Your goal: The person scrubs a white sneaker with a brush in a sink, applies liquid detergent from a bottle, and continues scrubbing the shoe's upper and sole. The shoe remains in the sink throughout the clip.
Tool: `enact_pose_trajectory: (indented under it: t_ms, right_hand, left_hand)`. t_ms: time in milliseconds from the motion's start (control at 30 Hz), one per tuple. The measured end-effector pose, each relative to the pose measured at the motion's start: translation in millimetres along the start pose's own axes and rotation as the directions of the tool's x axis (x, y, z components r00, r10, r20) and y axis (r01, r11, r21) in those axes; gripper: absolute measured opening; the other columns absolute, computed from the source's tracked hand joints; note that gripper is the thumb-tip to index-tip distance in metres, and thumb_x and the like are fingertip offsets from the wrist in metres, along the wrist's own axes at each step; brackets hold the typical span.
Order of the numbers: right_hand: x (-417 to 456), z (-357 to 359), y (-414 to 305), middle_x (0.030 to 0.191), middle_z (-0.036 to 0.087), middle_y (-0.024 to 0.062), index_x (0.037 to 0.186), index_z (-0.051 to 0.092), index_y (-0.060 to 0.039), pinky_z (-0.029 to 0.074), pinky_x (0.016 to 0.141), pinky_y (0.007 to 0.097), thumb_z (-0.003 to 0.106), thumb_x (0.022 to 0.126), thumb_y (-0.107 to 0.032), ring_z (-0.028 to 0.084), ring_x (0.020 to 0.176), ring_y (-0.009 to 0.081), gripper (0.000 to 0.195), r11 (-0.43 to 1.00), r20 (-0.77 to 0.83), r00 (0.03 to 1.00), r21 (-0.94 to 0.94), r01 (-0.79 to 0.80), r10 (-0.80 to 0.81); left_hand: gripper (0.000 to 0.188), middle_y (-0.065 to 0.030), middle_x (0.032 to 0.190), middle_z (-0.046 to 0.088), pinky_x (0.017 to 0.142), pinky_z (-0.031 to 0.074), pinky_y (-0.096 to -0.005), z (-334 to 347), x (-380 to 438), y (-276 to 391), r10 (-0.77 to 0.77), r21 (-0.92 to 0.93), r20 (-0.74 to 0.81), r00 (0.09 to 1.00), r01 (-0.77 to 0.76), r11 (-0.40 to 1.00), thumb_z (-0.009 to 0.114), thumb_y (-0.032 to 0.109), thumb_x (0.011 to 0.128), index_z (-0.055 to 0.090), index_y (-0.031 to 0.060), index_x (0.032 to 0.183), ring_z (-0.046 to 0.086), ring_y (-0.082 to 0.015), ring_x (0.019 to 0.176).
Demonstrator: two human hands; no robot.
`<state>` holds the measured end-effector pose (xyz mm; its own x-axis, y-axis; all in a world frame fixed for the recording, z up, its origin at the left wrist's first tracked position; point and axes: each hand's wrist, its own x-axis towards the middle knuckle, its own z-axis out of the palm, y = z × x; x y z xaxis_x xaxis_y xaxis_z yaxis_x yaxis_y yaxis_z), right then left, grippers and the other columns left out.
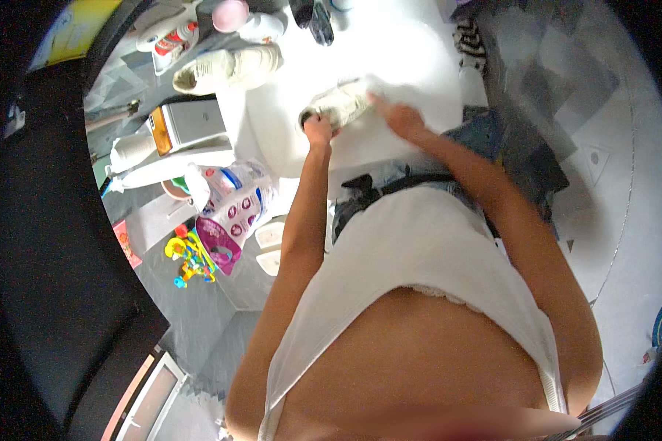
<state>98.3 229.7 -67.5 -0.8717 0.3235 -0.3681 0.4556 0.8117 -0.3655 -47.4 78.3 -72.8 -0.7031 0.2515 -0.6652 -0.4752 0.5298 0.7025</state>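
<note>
A pale cream shoe (342, 105) lies at a slant over a bright white tabletop (287, 151). My left hand (320, 130) grips it at the heel opening, with the fingers partly over the rim. Beside the toe end is my right hand (404, 120), blurred, with a finger reaching to the shoe's front. Glare and blur hide whether that hand holds something thin and pale. Further left, a matching cream shoe (226, 69) rests on its own, apart from both hands.
Left of the tabletop are a silver laptop (196, 122), a phone (160, 131) and a red-labelled bottle (176, 41). Below them lie plastic packs (234, 209) and a colourful toy (190, 259). A pink bowl (230, 15) and a black object (314, 22) stand at the far side.
</note>
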Motion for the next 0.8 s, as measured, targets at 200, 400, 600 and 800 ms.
enact_pose_trajectory:
  t_ms: [200,400,600,800]
  right_hand:
    - [4.7,-35.4,12.6,0.075,0.061,0.0196,0.141,0.015,-0.0250,0.050,0.056,0.0458,0.040,0.085,-0.008,0.062,0.063,0.0308,0.063,0.995,0.037,0.995,-0.041,-0.088,0.089]
    - [-8.0,-6.1,-41.5,0.080,0.062,0.0188,0.139,0.021,-0.0272,0.050,0.057,0.0446,0.037,0.087,-0.006,0.062,0.068,0.0310,0.058,0.988,0.066,0.987,-0.047,0.147,-0.144]
    - [3.1,-30.3,-14.4,0.081,0.061,0.0191,0.139,0.021,-0.0256,0.050,0.062,0.0454,0.039,0.086,-0.008,0.062,0.073,0.0297,0.058,1.000,0.116,0.993,-0.010,-0.023,0.024]
    - [10.4,-3.1,-23.9,0.079,0.062,0.0171,0.138,0.023,-0.0251,0.050,0.063,0.0443,0.040,0.087,-0.010,0.062,0.072,0.0299,0.056,0.999,0.171,0.985,0.001,0.036,-0.036]
  left_hand:
    - [0.020,-0.0109,0.082,0.058,0.047,0.055,-0.0293,-0.5,-5.5,0.3,0.003,-0.073,-0.024,1.000,-0.004,0.997,0.051,0.013,0.087,0.057,-0.0066,0.089,0.059,-0.0183,0.066]
    - [0.021,-0.0083,0.085,0.059,0.050,0.056,-0.0289,-0.6,0.5,0.9,-0.049,0.043,0.005,0.999,0.049,0.998,0.050,0.016,0.089,0.058,-0.0031,0.091,0.059,-0.0175,0.066]
    - [0.019,-0.0097,0.086,0.058,0.049,0.056,-0.0286,-0.9,0.7,-0.7,-0.041,-0.044,-0.009,0.999,0.041,0.998,0.049,0.013,0.088,0.057,-0.0045,0.091,0.059,-0.0183,0.067]
    - [0.018,-0.0098,0.084,0.057,0.048,0.056,-0.0286,-0.9,-2.3,1.3,-0.015,0.001,0.030,0.999,0.015,1.000,0.048,0.012,0.088,0.056,-0.0046,0.089,0.058,-0.0178,0.067]
